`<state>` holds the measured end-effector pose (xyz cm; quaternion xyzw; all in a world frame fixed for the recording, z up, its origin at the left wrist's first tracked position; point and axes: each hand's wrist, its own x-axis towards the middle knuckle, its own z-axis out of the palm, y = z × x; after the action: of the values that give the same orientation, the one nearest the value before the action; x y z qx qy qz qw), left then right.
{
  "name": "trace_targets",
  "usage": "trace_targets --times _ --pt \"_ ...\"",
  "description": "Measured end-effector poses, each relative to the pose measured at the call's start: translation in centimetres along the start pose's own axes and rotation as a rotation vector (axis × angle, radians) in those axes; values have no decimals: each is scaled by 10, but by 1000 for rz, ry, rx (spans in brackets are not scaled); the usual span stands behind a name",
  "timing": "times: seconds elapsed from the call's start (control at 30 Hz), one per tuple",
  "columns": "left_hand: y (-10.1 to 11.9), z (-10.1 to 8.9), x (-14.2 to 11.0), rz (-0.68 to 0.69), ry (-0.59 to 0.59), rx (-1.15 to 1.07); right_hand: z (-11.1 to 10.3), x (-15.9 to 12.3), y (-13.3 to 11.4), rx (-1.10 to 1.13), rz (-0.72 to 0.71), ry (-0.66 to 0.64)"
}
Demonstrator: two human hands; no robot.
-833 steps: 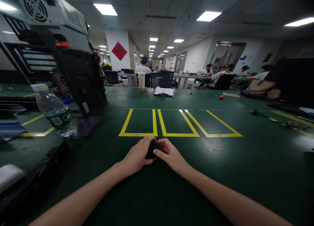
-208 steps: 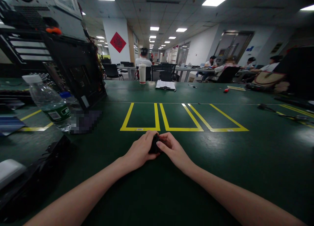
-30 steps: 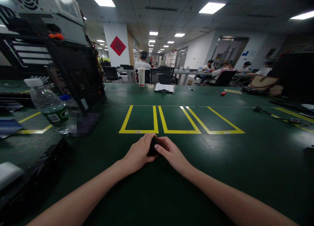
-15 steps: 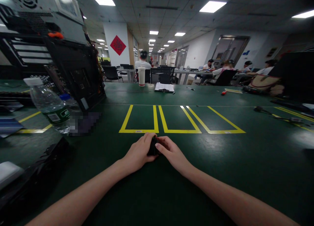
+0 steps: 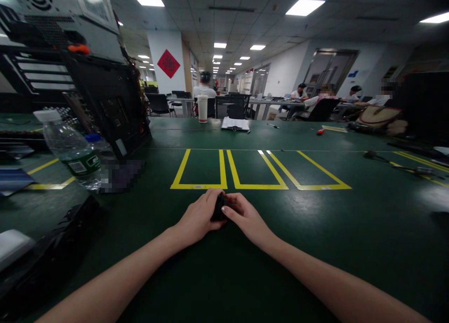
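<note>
A small black object [image 5: 218,208] is between my two hands, just in front of the yellow tape frames; its kind does not show. My left hand [image 5: 201,214] wraps round it from the left, with the thumb along the near side. From the right, my right hand [image 5: 243,215] pinches at its edge, thumb tip and fingers bent against it. Much of the object is hidden by the fingers. Both forearms reach in over the dark green table [image 5: 224,276].
Yellow tape frames [image 5: 257,187] mark the table ahead. At left stand a water bottle [image 5: 75,157] and an opened computer case [image 5: 105,103]. A white cup [image 5: 202,109] and a clipboard [image 5: 235,124] are at the far edge. Cables [image 5: 403,166] lie right. People sit farther back.
Almost nothing differs. Both hands keep the same place and hold on the black object; the view has shifted very slightly.
</note>
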<state>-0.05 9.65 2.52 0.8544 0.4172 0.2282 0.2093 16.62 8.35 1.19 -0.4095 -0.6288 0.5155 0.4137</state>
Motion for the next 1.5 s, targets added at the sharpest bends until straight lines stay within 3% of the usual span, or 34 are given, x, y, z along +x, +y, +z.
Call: trace_targets --times 0.23,0.47,0.6,0.73,1.0,1.3,1.5 --pt "-1 2 2 12 16 20 2 -2 0 21 -97 6" --pt "0 0 0 4 4 1 0 0 4 -5 -7 14" --pt "0 0 0 7 8 5 0 -2 0 31 -41 -29" --pt "0 1 1 7 14 11 1 -2 -1 66 -63 6" --pt "-3 2 0 4 12 12 1 0 3 1 17 26" --pt "-1 1 2 8 16 31 1 0 2 83 -71 31" --pt "0 1 1 -3 12 39 0 2 3 27 7 53"
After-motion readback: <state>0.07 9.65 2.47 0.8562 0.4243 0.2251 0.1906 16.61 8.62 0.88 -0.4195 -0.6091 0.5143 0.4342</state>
